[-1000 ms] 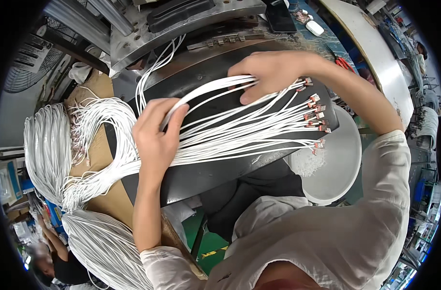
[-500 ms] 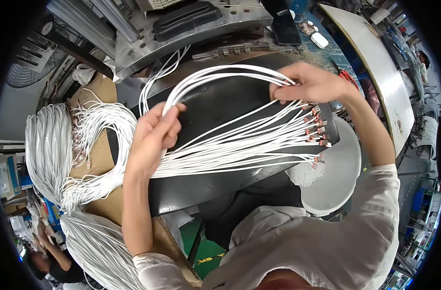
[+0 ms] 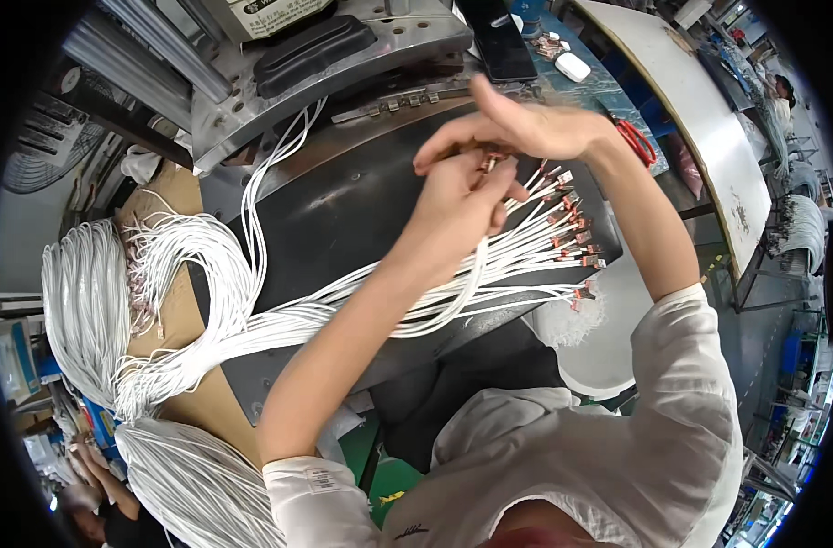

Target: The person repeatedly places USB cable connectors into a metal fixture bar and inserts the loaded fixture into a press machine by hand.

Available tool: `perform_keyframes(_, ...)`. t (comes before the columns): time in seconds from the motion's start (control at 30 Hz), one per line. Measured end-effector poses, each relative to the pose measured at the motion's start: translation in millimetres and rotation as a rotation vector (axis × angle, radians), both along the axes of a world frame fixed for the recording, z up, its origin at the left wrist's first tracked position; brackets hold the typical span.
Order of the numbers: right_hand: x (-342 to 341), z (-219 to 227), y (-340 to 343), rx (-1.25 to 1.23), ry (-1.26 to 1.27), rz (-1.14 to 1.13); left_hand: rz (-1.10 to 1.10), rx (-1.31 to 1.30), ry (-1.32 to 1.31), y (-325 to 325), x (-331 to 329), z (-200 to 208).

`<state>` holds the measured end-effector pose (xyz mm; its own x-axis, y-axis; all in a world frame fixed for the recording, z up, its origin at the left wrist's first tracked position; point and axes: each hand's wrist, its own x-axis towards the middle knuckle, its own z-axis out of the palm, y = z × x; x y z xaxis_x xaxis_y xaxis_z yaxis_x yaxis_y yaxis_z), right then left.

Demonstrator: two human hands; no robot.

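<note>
Holding one white wire [image 3: 478, 265] up off the bundle, the left hand [image 3: 462, 196] is closed around it with the copper-coloured terminal [image 3: 488, 163] at the fingertips; raising it this way sets that one end apart from the rest and brings it close to the eyes. The right hand [image 3: 517, 128] meets it from above, thumb and forefinger pinched toward the same terminal, the other fingers loosely spread; whether they actually grip the terminal or only touch it cannot be told, since the fingers overlap there

Below both hands, the wire bundle [image 3: 361, 301] lies fanned across the dark surface [image 3: 343, 201], its terminal ends [image 3: 576, 242] spread out side by side at the right edge, seemingly so that each can be picked singly. Leftward the bundle narrows and curves onto a cardboard sheet [image 3: 174, 196], where it joins a thick hank of white wire [image 3: 78, 301] hanging off the left; a second hank [image 3: 188, 475] hangs lower left

Behind the surface stands a grey metal machine bed [image 3: 279, 100] with a black moulded pad [image 3: 316, 59] on top. A dark phone [image 3: 498, 46] and a small white case [image 3: 573, 66] lie further back. A round white stool seat [image 3: 608, 338] shows under the right forearm. Another person's hand [image 3: 92, 466] appears at the lower left rim, well apart
</note>
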<state>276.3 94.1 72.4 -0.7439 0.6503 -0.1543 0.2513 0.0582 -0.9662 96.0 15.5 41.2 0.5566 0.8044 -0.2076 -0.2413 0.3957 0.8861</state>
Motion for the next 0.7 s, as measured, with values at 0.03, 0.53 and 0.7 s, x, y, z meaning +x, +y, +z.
perform_keyframes(0.03, -7, 1, 1, 0.157, -0.103, -0.035, -0.025, 0.045, 0.1, 4, -24, 4)
perform_keyframes(0.53, -41, -39, -11, 0.711, -0.597, -0.418, 0.199, -0.018, 0.118, -3, -65, -12)
perform_keyframes(0.7, -37, -42, -21, -0.001, 0.039, -0.479, 0.265, 0.024, 0.217, 1, -54, -14)
